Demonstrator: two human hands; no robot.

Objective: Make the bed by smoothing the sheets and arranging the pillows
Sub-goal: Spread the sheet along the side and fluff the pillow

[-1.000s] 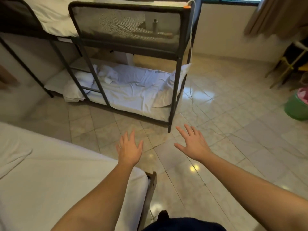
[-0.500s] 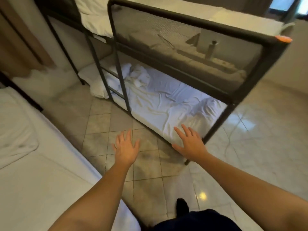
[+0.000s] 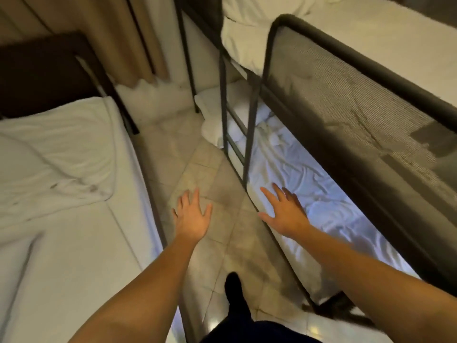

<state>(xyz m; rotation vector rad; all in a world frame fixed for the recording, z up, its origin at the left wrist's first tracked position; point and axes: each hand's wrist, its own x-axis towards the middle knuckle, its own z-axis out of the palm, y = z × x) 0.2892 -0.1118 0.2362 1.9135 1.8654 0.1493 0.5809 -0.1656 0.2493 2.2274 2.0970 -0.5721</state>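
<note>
A person's left hand [image 3: 191, 219] and right hand [image 3: 284, 214] reach forward over the tiled floor [image 3: 197, 167], fingers [image 3: 195, 196] spread and holding nothing. The rumpled white sheet [image 3: 311, 186] of the lower bunk lies just beyond the right fingers. Its pillow [image 3: 211, 127] sits far ahead of them, past the ladder [image 3: 249, 134]. A single bed [image 3: 61, 256] lies left of the left fingers.

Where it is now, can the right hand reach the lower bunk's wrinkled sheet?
Probably yes: the right hand is open over the near edge of the wrinkled sheet, beside the ladder, nothing between them.
</note>
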